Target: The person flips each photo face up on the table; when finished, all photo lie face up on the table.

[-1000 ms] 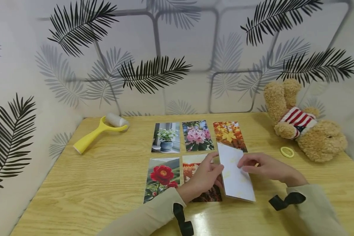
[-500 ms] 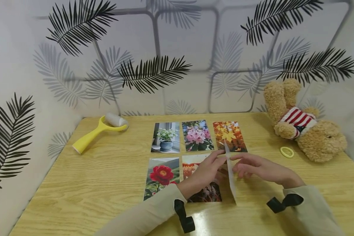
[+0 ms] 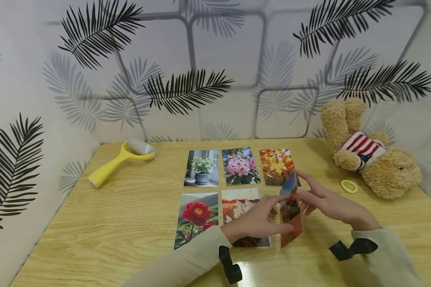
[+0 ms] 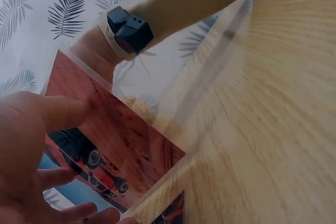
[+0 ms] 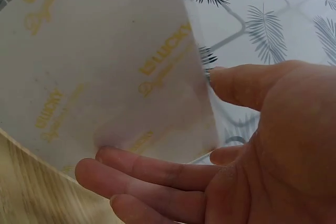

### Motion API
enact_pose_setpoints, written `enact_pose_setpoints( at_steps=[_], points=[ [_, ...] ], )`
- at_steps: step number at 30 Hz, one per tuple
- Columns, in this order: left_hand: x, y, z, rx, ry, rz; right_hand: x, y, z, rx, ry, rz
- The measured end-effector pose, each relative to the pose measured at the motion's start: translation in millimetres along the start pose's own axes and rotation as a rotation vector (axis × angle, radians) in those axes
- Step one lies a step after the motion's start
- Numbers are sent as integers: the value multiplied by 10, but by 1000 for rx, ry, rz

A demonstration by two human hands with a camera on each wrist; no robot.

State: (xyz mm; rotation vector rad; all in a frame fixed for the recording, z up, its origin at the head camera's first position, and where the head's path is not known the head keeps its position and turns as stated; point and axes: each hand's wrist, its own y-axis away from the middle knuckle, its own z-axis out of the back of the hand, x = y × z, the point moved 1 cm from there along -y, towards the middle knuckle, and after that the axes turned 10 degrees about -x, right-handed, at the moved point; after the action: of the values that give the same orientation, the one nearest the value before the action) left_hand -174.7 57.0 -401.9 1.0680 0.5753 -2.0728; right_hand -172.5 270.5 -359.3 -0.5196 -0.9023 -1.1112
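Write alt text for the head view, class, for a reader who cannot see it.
Two hands, left and right, hold a photo up on its edge on a wooden table. Five flower and leaf photos lie flat in two rows beside it. A yellow roller, a teddy bear and a yellow ring lie further off.

Five photos (image 3: 237, 171) mid-table, roller (image 3: 118, 159) left (teddy (image 3: 373, 159) far right)
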Motion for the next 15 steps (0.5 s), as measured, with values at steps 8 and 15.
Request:
enact_pose_setpoints(
  at_steps=[8,15],
  points=[
    [13,-27,-62,-1,-222,-112,-4,20,92,16,36,145],
    [-11,-41,-125,16,-395,-176,-23,72,189,76,59,185]
  ],
)
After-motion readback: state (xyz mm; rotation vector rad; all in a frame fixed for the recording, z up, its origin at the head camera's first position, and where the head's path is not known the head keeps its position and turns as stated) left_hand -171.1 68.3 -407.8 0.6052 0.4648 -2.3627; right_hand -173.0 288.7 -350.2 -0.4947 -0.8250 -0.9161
